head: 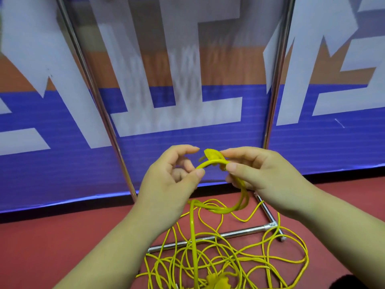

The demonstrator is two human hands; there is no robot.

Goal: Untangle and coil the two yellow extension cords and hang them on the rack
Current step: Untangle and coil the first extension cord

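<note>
Yellow extension cords: mostly a loose tangle of overlapping loops on the floor, lying across and in front of the rack's lower crossbar. One strand rises from the tangle to the hands, forming a short arc between them and a hanging loop below the right hand.

Plug: yellow, at the raised strand's top, just beside the right fingertips; details blurred.

Second yellow fitting: in the tangle at the frame's bottom edge.

Left hand: fingers curled, thumb and a fingertip closed together on the arc's left end.

Right hand: thumb and forefinger clamped on the cord beside the plug; remaining fingers curled beneath.

Rack: chrome tubing; two uprights rising behind the hands, joined low by a crossbar with a foot bar at the right.

Banner: blue, white and orange, standing behind the rack, reaching the red floor.
</note>
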